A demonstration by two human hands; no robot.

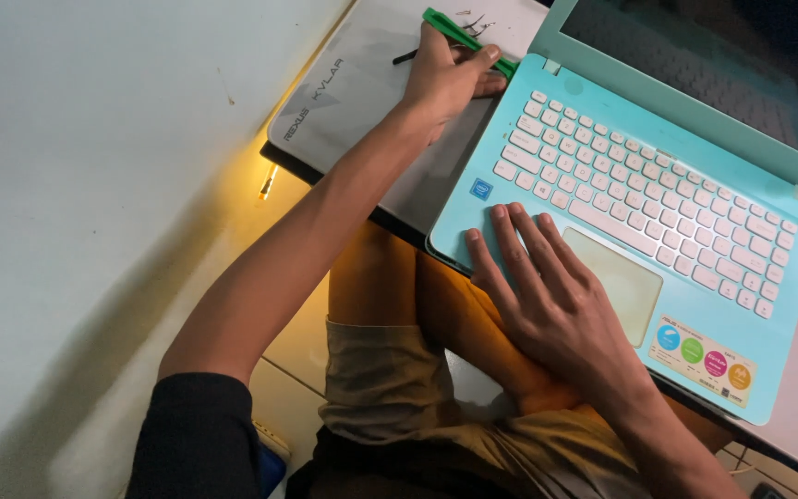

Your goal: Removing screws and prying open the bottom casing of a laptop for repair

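Observation:
An open turquoise laptop [547,166] with white keys lies on a low table in front of me. My right hand [547,296] rests flat on its palm rest, fingers spread, fingertips near the lowest key row and left of the touchpad [616,282]. My left hand [445,79] is at the laptop's far left corner, closed around a flat green plastic tool [445,26] whose end lies against the laptop's edge near the hinge. A thin dark stick [405,57] pokes out left of that hand.
A white mat [344,102] with grey printing covers the table [281,155] left of the laptop. A pale wall [94,139] runs along the left. My bent legs in tan shorts [390,388] sit under the table edge. A small lit orange object [268,182] lies on the floor.

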